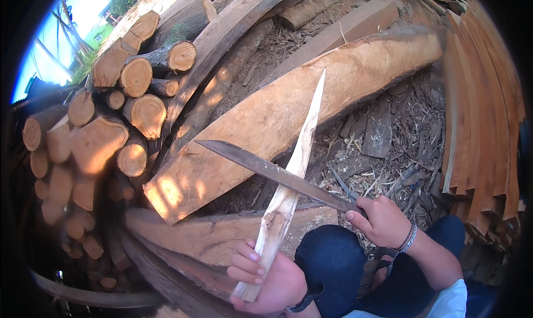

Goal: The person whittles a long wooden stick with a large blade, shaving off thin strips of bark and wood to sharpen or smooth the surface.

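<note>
My left hand [272,279] is closed round the lower end of a pale, split piece of wood [279,215]. The piece slants up and away to a sharp point, with a darker knot partway along it. In my right hand [383,222] is the handle of a machete [272,172], its fingers wrapped round it. The long dark blade lies across the middle of the wooden piece, pointing to the left. Most of the handle is hidden in my fist.
A broad sawn slab [300,109] stretches across the middle, with another plank [222,237] nearer me. Cut logs [136,77] are stacked at the left. Long reddish boards [483,112] stand piled at the right. Bark and shavings [388,134] cover the ground. My knee [330,262] is close below.
</note>
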Demonstrator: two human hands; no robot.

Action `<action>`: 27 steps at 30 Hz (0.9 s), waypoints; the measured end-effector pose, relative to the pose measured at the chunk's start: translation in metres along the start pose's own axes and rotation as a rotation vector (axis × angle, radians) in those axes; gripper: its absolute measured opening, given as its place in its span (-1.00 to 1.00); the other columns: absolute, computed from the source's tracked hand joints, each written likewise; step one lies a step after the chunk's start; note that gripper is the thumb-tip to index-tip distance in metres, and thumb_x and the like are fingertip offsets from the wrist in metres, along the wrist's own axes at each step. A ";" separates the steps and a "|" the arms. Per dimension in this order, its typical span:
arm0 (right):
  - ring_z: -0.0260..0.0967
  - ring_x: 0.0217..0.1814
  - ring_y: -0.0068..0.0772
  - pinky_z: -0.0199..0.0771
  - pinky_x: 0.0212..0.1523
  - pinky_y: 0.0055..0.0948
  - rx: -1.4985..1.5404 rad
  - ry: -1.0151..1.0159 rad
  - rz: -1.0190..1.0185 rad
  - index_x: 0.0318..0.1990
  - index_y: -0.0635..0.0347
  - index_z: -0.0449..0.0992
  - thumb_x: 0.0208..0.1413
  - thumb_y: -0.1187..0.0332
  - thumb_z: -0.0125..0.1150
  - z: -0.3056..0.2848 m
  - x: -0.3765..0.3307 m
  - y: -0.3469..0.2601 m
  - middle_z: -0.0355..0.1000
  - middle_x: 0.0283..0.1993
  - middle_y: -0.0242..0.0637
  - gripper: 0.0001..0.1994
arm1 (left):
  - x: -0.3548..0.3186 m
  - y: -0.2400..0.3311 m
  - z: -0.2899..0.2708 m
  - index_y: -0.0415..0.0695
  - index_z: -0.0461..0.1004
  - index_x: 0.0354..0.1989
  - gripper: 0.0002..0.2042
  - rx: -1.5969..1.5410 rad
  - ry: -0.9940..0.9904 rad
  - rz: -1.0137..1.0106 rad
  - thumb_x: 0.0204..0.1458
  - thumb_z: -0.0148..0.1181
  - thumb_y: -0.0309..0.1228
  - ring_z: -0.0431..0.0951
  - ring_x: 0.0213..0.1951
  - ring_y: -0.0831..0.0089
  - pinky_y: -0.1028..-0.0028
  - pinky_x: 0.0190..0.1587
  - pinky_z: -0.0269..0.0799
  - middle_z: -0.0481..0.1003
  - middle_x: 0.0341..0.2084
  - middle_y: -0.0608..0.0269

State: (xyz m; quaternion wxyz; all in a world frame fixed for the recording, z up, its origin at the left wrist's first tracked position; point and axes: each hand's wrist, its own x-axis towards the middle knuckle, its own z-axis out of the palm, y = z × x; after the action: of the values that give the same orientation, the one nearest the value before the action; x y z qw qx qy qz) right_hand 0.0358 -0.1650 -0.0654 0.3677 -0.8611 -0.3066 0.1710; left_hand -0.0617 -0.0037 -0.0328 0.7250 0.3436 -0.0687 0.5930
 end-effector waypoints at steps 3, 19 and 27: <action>0.44 -0.55 0.13 0.47 -0.44 -0.05 -0.033 -0.015 -0.099 -0.45 0.30 0.47 0.18 -0.11 0.04 0.005 -0.004 0.000 0.36 -0.70 0.02 -0.46 | 0.000 0.001 -0.003 -0.02 0.02 -0.64 -0.62 0.012 -0.007 0.029 0.09 -0.08 -0.09 0.15 -0.33 0.43 0.38 0.03 0.13 0.06 -0.57 0.33; 0.46 -0.54 0.10 0.48 -0.41 -0.06 0.048 0.004 -0.021 -0.47 0.28 0.48 0.19 -0.07 0.03 -0.001 0.006 0.005 0.39 -0.70 -0.01 -0.48 | 0.000 -0.004 0.003 0.03 0.00 -0.70 -0.60 -0.001 -0.002 0.059 0.02 -0.05 -0.07 0.10 -0.41 0.48 0.43 -0.15 0.08 0.01 -0.66 0.40; 0.44 -0.54 0.15 0.48 -0.40 -0.03 0.027 0.051 0.032 -0.45 0.31 0.49 0.20 -0.10 0.01 0.003 0.013 0.010 0.36 -0.69 0.05 -0.45 | 0.003 -0.001 0.000 0.02 0.00 -0.69 -0.60 0.033 -0.054 0.026 0.03 -0.06 -0.07 0.10 -0.41 0.48 0.42 -0.12 0.10 0.01 -0.66 0.40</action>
State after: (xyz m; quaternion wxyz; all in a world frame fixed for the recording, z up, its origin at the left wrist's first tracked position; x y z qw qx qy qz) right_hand 0.0480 -0.1608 -0.0760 0.3841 -0.8649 -0.2812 0.1590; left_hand -0.0605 -0.0015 -0.0319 0.7093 0.3706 -0.0828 0.5939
